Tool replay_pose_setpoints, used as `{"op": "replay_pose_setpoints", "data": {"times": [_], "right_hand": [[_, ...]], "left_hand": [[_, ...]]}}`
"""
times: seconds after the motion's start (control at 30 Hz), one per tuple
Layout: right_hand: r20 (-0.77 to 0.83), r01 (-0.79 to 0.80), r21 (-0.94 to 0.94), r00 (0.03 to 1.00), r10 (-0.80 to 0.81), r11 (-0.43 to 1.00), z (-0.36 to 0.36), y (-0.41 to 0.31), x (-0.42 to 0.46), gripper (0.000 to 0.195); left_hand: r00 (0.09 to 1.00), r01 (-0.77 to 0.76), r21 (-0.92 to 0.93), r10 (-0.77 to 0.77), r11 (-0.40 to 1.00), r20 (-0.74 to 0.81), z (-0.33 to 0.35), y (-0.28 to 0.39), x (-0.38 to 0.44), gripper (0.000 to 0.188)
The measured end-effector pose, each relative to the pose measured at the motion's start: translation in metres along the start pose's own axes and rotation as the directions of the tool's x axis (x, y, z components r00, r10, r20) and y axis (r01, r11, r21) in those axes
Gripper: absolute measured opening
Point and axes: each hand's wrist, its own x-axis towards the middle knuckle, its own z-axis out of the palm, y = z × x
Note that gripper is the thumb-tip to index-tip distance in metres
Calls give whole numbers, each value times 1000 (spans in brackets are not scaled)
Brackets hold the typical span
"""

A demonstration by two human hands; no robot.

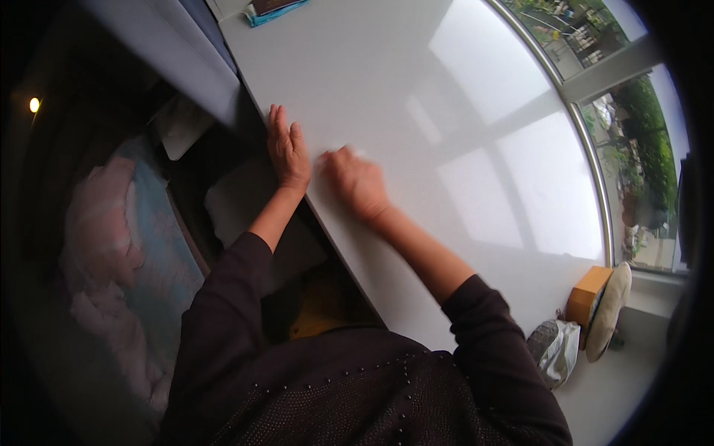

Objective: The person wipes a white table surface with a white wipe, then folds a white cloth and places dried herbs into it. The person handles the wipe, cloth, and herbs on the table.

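My left hand is at the left edge of a white tabletop. Its fingers are extended, the thumb a little apart, and nothing shows in it. Just to its right, my right hand is on or close above the white surface, with the fingers curled down. Motion blurs this hand. A small whitish patch shows by its knuckles, but whether it is something held or part of the surface I cannot tell. The underside of the fingers is hidden.
A window with a metal rail borders the right side. An orange-brown box, a beige rounded item and a plastic bag stand at lower right. A dark booklet lies at the top. Pink bedding is at left.
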Motion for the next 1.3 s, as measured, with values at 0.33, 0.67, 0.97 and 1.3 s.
{"op": "replay_pose_setpoints", "data": {"times": [0.33, 0.67, 0.97, 1.3], "right_hand": [[188, 47, 56, 980, -57, 997, -10, -41, -9, 17], [-44, -236, -141, 972, 232, 961, -49, 100, 52, 17], [-437, -775, -327, 631, 641, 540, -174, 346, 26, 31], [-182, -231, -91, 960, 212, 969, -34, 134, 94, 14]], "left_hand": [[983, 150, -402, -95, 903, 155, -24, -5, -3, 52], [991, -132, 120, 134, 984, -3, -3, -63, 79, 43], [989, -114, 113, 101, 987, 111, -5, -49, 79, 40], [991, -68, 92, 57, 993, 122, -11, -48, 80, 43]]}}
